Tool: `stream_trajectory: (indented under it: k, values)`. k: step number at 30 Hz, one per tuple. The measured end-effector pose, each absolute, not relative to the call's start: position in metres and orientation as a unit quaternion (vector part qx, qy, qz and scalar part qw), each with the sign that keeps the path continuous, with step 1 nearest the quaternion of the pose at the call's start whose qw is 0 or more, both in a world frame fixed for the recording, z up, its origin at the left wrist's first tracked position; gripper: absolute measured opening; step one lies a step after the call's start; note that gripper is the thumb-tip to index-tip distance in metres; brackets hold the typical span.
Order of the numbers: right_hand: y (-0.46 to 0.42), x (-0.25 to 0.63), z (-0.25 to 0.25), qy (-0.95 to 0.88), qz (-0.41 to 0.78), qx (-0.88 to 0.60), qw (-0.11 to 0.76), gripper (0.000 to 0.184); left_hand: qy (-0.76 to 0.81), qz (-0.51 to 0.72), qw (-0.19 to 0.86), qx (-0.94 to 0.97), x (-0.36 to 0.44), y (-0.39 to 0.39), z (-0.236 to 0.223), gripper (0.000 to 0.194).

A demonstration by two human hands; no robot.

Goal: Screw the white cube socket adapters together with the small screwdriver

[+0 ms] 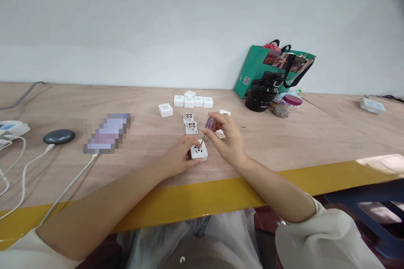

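A plywood table (75, 105) with a yellow front edge runs along a pale wall (189, 21). Toward the right, a green shopping bag (252, 69) leans against the wall, with a black flask (263, 96) standing in front of it. Nearer the middle, 5 white socket modules (188, 101) sit grouped, a 6th (166, 110) lies just apart, and 2 opened socket bases (190, 122) with copper contacts lie closer to the person. Far left are white cables (23, 168) and a dark round puck (59, 136).

Near the table's front, the left hand (178, 155) steadies a white socket (198, 151) lying on the wood, its fingers (189, 145) pressed together and curled over the socket's edge. The right hand (225, 136) pinches a purple-handled screwdriver (209, 124) between thumb and fingertips, its thin shaft angled down to the socket's top face.
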State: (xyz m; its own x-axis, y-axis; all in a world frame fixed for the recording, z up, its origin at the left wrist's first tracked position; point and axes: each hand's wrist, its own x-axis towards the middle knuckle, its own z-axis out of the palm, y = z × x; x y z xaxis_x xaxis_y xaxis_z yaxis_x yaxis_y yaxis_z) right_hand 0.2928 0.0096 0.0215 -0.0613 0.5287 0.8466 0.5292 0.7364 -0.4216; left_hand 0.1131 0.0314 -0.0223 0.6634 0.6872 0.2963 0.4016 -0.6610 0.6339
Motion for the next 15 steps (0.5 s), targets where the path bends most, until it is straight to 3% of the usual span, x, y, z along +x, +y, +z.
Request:
stream_trajectory:
  k: [7,15]
  values:
    - [0.0091,0.2914,0.0204,-0.756,0.007,-0.343,0.558,0.045,0.302,0.269,0.262,0.876,0.1129,0.0321,-0.0235,0.032]
    - [0.0089,0.2922,0.0218,-0.747,0.0,-0.346,0.567,0.043,0.319,0.266,0.28,0.866,0.1136,0.0323,-0.023,0.037]
